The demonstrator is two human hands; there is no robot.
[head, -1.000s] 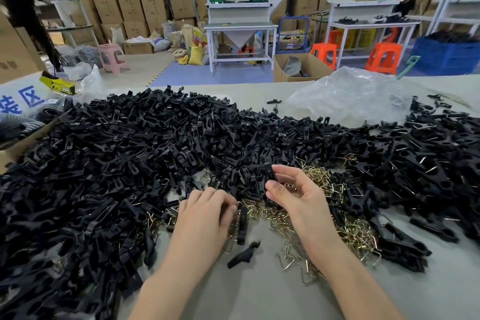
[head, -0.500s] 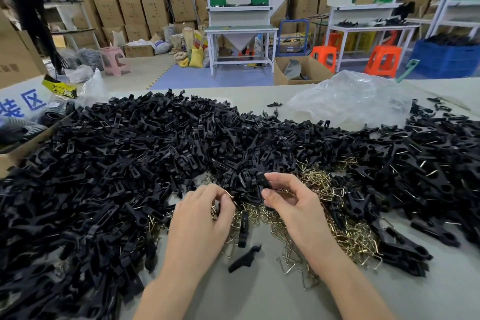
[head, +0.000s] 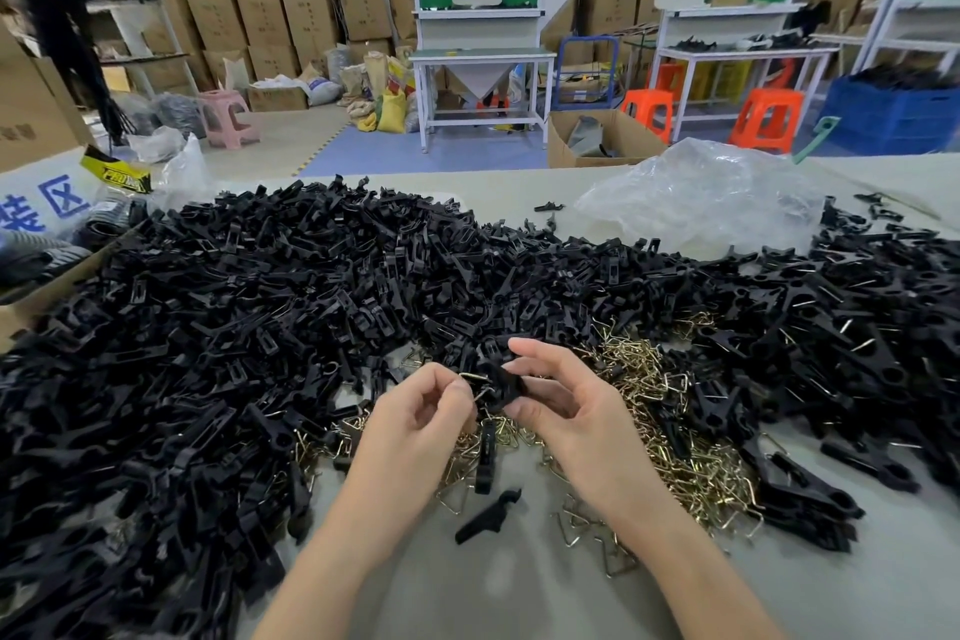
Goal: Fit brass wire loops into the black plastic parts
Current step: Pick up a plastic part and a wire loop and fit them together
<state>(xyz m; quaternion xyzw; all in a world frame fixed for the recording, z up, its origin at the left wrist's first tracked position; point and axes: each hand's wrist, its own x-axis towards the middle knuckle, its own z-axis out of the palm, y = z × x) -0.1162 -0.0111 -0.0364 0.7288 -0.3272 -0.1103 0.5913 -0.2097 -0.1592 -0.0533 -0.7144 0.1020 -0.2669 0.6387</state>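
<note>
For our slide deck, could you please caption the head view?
Left hand feeds a brass loop into a black part held by the right hand.

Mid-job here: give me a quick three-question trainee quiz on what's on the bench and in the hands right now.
1. True or false: the right hand holds a black plastic part off the table.
2. What does the left hand pinch? A) a wire loop B) a plastic bag C) a stool
3. Fill in: the loose brass wire loops lie mostly to the ____ of the hands.

Key
1. True.
2. A: a wire loop, held right against the part.
3. Right; the big pile of black parts spreads to the left, and the clear bag sits far right.
</note>
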